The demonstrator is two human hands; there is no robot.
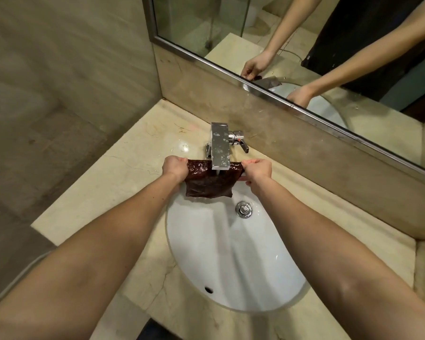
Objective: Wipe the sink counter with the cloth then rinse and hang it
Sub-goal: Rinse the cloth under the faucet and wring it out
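A dark brown wet cloth [207,184] hangs stretched flat under the chrome faucet [220,146], over the far end of the white oval sink [233,261]. My left hand [175,168] pinches its upper left corner and my right hand [257,168] pinches its upper right corner. A thin stream of water falls from the spout onto the cloth. The beige marble counter [123,180] around the basin looks wet and shiny near the faucet.
The faucet's lever handle [242,143] sticks out to the right. A chrome drain plug [244,209] sits in the basin. A mirror [304,45] runs along the back wall above a marble splashback. A tiled wall closes the left side.
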